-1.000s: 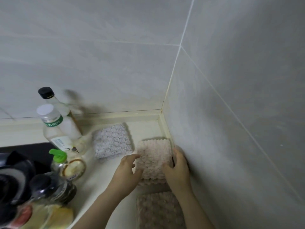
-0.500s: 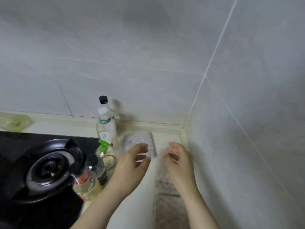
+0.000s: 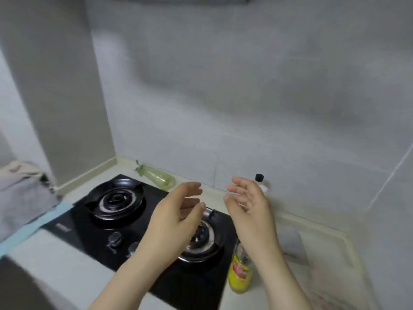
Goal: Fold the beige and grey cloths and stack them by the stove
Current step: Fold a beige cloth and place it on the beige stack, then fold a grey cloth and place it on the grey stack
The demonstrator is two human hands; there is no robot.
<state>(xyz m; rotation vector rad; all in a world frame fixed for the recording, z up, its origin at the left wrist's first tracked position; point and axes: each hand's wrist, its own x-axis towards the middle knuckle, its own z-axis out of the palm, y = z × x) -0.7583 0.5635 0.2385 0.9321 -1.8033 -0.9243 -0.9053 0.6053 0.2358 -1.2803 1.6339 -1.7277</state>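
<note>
Head view: both hands are raised over the stove (image 3: 73, 222), holding nothing. The left hand (image 3: 176, 220) and the right hand (image 3: 250, 211) face each other, well apart, their fingers (image 3: 192, 189) loosely spread and slightly curved.

The stove is black, with two burners, the left burner (image 3: 115, 198) in full sight and the right burner (image 3: 201, 242) partly behind the left hand. Two knobs (image 3: 114, 239) sit at its front edge. A small white logo (image 3: 63, 227) near the front left corner is too blurred to read.

Three bottles can be counted for certain. One bottle (image 3: 240, 271) with a yellow and red label stands just right of the stove, its writing unreadable. A clear greenish bottle (image 3: 156, 177) lies on its side behind the stove. A black cap (image 3: 259, 177) shows above the right hand, with a white cap (image 3: 264, 187) just below it.

A beige cloth (image 3: 319, 291) lies on the table (image 3: 55, 265) at the lower right, by the wall, right of the stove and heavily blurred. The grey one I cannot make out there.

At the far left sits a pile (image 3: 22, 198) of grey and beige fabric, with a blue strip (image 3: 33, 227) along its near edge.
</note>
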